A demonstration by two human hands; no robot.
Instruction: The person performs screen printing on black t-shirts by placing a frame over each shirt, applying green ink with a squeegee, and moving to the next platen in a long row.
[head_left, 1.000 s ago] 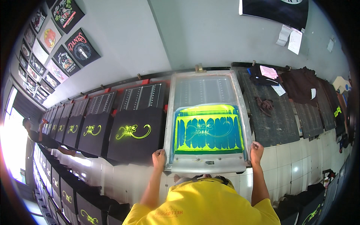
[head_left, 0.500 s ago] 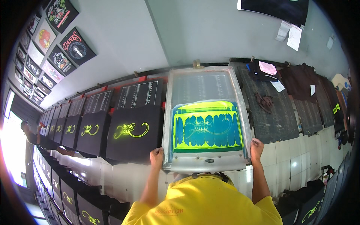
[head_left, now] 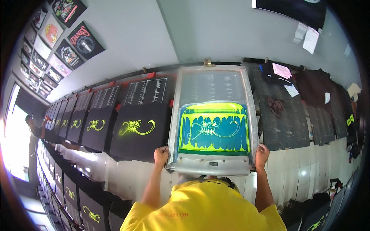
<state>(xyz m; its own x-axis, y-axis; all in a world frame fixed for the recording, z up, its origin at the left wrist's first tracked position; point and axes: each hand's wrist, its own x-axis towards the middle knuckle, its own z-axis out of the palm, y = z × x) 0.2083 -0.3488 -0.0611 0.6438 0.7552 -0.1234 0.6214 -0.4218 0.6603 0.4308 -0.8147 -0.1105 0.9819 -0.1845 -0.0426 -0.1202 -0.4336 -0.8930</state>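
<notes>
A screen-printing frame (head_left: 212, 166) with metal sides lies in front of me over one station of a long row. My left hand (head_left: 161, 156), fingers curled, grips its near left corner. The near right corner is in my right hand (head_left: 261, 154), also closed. Bright yellow-green ink (head_left: 214, 148) spreads in streaks over the frame's blue stencil (head_left: 192, 140). A curling line design (head_left: 212, 129) shows through the middle of the stencil. What lies beneath the frame is mostly hidden.
Left of the frame, a black shirt (head_left: 135, 142) bears a yellow-green print, with several more beyond. To the right stand a dark board (head_left: 285, 131) with a crumpled brown cloth (head_left: 276, 106) and folded fabrics (head_left: 282, 71). Another person (head_left: 35, 126) stands far left. Printed shirts (head_left: 92, 202) line a row behind me.
The line design in the stencil shows paler and sharper than before. Both hands keep their hold on the frame's corners. The whole view has shifted slightly.
</notes>
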